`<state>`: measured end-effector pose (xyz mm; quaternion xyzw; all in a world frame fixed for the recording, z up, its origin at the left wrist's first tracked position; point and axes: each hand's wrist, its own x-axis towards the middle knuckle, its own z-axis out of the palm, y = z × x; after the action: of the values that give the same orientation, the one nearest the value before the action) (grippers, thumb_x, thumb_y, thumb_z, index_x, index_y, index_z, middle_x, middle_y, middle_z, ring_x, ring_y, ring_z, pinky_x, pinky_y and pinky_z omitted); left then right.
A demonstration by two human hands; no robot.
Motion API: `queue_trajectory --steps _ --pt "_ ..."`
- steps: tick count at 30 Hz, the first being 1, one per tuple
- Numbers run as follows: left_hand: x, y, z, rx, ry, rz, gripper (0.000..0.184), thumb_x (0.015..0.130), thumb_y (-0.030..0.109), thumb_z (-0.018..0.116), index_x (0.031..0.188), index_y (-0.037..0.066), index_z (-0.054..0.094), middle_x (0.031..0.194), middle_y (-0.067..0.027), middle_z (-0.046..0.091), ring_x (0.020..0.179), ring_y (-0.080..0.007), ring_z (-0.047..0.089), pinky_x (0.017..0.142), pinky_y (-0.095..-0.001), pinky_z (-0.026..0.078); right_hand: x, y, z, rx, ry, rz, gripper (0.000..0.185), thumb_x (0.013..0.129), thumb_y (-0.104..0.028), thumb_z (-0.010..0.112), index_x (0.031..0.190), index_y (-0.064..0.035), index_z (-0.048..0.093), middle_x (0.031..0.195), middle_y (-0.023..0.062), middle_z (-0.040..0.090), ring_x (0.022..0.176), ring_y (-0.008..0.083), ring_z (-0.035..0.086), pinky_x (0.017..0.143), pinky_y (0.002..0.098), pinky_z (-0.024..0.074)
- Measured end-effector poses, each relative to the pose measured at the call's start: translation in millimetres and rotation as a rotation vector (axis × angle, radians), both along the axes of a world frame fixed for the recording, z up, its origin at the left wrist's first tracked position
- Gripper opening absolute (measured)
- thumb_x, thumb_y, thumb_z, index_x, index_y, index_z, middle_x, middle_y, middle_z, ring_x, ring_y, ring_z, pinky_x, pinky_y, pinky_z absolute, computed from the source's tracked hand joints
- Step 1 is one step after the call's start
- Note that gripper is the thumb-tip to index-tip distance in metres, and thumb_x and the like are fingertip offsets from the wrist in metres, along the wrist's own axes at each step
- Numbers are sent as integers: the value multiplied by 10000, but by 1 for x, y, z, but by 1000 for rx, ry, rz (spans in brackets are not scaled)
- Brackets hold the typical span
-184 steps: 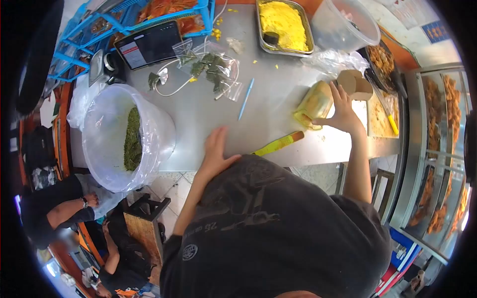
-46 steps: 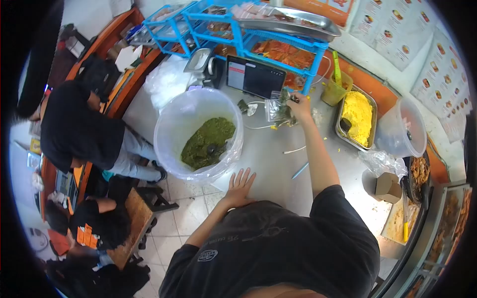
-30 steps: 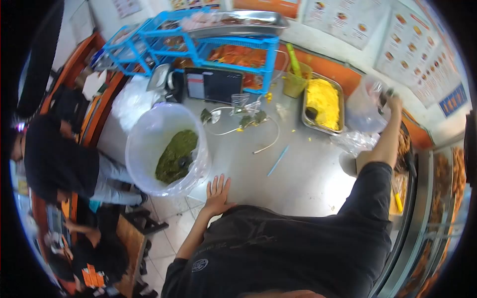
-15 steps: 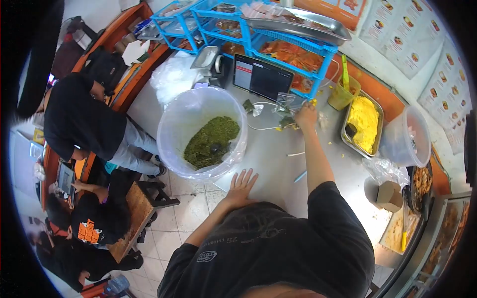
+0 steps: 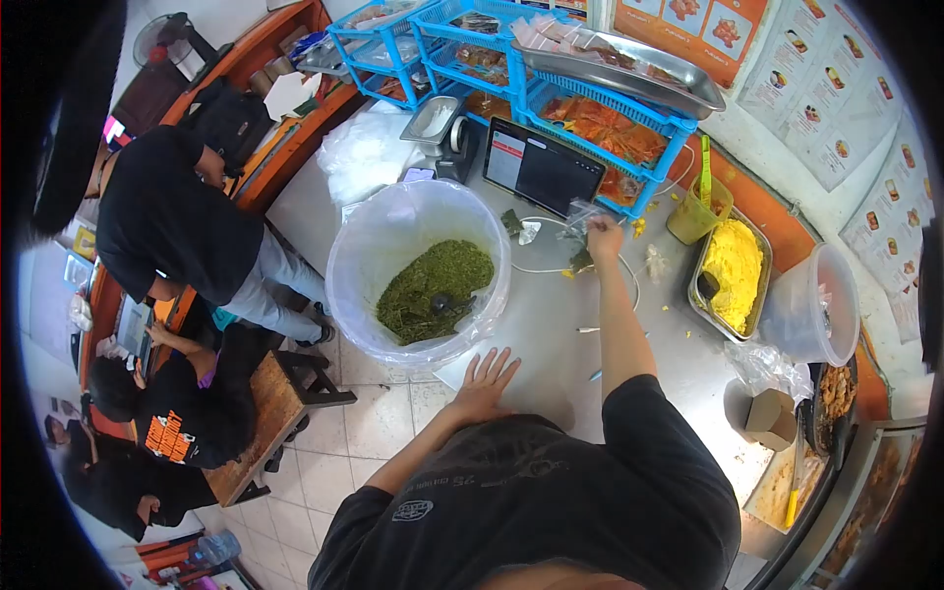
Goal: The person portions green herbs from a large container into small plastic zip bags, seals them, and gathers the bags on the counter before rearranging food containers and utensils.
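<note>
My left hand [image 5: 485,383] lies flat at the near edge of the metal table, fingers spread, holding nothing. It is just below a large translucent tub [image 5: 349,261] lined with clear plastic. Chopped green leaves [image 5: 433,285] are inside the tub, with a dark round object among them. My right hand [image 5: 604,239] reaches to the back of the table, its fingers closed at the edge of a small clear plastic bag [image 5: 583,213]. A dark green scrap [image 5: 580,259] sits beside those fingers. A tablet [image 5: 544,165] stands just behind, and a white cable [image 5: 539,270] runs beneath my wrist.
Blue racks [image 5: 590,128] of packed food line the back. Rightward are a yellow-green jug [image 5: 696,211], a metal pan of yellow food [image 5: 737,275], a clear bucket [image 5: 811,305], a cardboard box [image 5: 770,418] and a yellow-handled knife [image 5: 793,503]. Several people in black shirts [image 5: 187,216] are at the left.
My right hand has shifted slightly left, from the yellow scraps by the rack to the small plastic bag. My left hand stays flat on the table edge. The view has shifted slightly.
</note>
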<state>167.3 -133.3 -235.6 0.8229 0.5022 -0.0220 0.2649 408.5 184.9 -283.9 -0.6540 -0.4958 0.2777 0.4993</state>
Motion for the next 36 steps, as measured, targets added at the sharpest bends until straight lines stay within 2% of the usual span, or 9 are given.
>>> queue_trajectory --steps 7,11,15,21,24,26,28,34,36 --pt "0 1 1 -12 1 1 1044 751 556 668 1509 124 93 1566 -157 23 1442 -356 -21 1134 -533 -8 15 -24 35 -317 356 352 168 735 -20 703 898 12 680 886 76 644 738 213 620 718 295 499" --pt "1 1 1 39 38 -26 1042 748 553 674 1500 97 115 1554 -184 61 1433 -389 30 1122 -559 37 -12 -33 4 -145 -686 62 246 708 -156 681 911 -16 695 972 127 640 992 332 571 843 371 478" --pt "2 3 1 -12 10 -5 1040 757 543 672 1508 122 88 1566 -155 25 1441 -360 -16 1131 -538 -7 -34 -47 38 -375 -775 70 331 726 -198 648 989 2 664 1021 181 633 1065 401 518 931 435 432" --pt "1 2 -5 12 42 -5 1036 759 565 656 1508 123 92 1566 -152 34 1442 -359 -13 1127 -548 -2 -48 -32 55 -113 -290 147 570 697 -133 700 1213 22 517 1103 230 634 1007 363 612 845 376 487" --pt "1 -1 -10 29 33 -7 1036 760 583 645 1508 126 93 1566 -151 38 1442 -360 -8 1125 -555 9 -76 -18 96 -461 148 586 418 671 -131 768 1029 38 636 938 184 652 847 275 653 699 342 515" --pt "0 0 -11 34 52 -13 1039 758 592 641 1509 129 92 1566 -151 41 1441 -361 -2 1123 -560 19 -113 12 53 -541 215 587 444 716 -210 708 1090 15 631 1190 212 599 1061 315 603 906 370 474" --pt "0 -1 -15 51 68 -6 1044 753 607 635 1509 131 95 1565 -151 44 1441 -360 11 1120 -565 28 -150 8 65 -350 -573 446 394 783 -253 625 1095 -13 642 1188 193 595 1172 327 499 983 417 399" --pt "-1 1 -19 55 136 -54 1036 753 593 646 1507 128 108 1560 -162 61 1434 -377 41 1112 -576 51 -156 -27 63 -177 -561 449 381 782 -133 625 1151 -54 573 1156 150 556 1199 388 412 924 469 396" --pt "-2 1 -20 49 113 -43 1030 756 579 653 1506 126 112 1558 -168 64 1433 -383 35 1111 -575 41 -129 -42 69 -10 -117 358 425 769 -67 643 1173 -47 511 1145 148 540 1141 355 465 905 444 414"
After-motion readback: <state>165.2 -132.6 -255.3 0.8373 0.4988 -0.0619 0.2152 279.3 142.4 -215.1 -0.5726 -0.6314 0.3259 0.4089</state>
